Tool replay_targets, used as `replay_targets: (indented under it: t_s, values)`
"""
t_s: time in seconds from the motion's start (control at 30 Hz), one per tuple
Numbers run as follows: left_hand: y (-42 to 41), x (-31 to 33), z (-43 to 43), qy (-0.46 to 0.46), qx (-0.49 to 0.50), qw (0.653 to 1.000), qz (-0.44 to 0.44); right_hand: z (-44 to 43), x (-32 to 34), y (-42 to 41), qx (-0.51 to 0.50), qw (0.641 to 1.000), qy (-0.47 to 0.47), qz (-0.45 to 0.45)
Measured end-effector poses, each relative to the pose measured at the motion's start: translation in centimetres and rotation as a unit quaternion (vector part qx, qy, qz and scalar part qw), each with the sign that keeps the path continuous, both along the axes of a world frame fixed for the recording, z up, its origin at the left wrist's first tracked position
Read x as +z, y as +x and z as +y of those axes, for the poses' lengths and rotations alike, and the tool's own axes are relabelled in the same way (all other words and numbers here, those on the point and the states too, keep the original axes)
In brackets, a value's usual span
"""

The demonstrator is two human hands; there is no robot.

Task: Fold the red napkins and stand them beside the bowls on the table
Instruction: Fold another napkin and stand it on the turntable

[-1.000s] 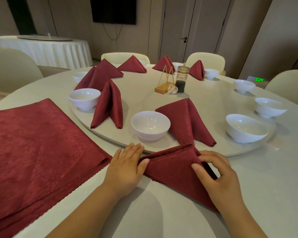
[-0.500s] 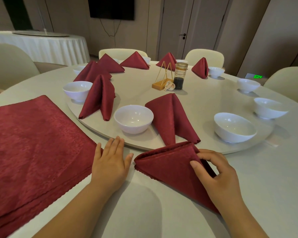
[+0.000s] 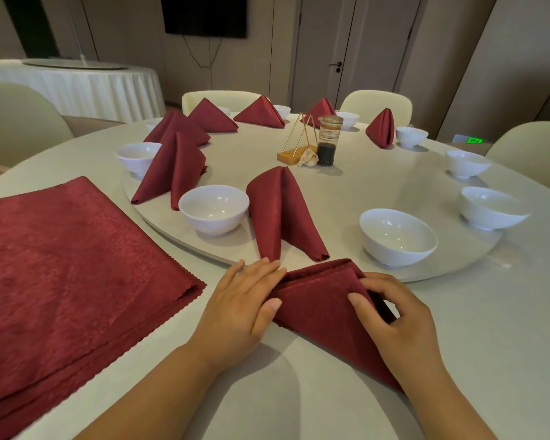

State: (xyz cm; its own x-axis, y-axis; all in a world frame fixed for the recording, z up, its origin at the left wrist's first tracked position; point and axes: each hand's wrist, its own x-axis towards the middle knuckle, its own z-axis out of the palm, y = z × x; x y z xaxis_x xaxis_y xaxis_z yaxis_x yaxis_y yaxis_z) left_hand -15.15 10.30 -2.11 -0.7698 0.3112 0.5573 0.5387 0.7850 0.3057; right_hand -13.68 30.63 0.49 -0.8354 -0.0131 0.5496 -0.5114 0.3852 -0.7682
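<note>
Red napkin [image 3: 324, 309], part-folded into a triangle, lies at the near edge of the table [image 3: 489, 328], touching the turntable [image 3: 340, 198] rim. We press our left hand [image 3: 242, 309] flat on its left corner, fingers straight. Our right hand [image 3: 397, 325] curls round its right fold, thumb on top. Just beyond, a finished napkin [image 3: 280, 214] stands beside a white bowl [image 3: 215, 208]. A flat stack of napkins [image 3: 61, 274] lies by the table's left edge.

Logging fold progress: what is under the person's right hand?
The right hand pinches the half-folded dark red cloth napkin, which lies on the pale round table. The napkin's right portion and inner layers are hidden beneath the hand.
</note>
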Motion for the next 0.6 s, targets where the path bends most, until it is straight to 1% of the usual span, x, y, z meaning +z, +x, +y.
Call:
replay_targets:
  t_s: [0.13,0.27,0.43,0.6]
  values:
    - [0.0,-0.5,0.6,-0.020,-0.038,0.998,-0.050,0.0,0.1,0.1,-0.004,1.000,-0.002,0.001]
    - [-0.2,-0.8,0.8,0.035,-0.046,0.995,-0.077,0.0,0.1,0.1,-0.004,1.000,-0.008,-0.001]
    - [-0.3,-0.9,0.5,0.002,-0.006,0.990,-0.142,0.0,0.1,0.0,-0.002,1.000,-0.010,0.002]
    - [-0.6,-1.3,0.1,-0.009,0.080,0.988,-0.130,0.0,-0.1,0.0,-0.006,1.000,-0.015,0.000]
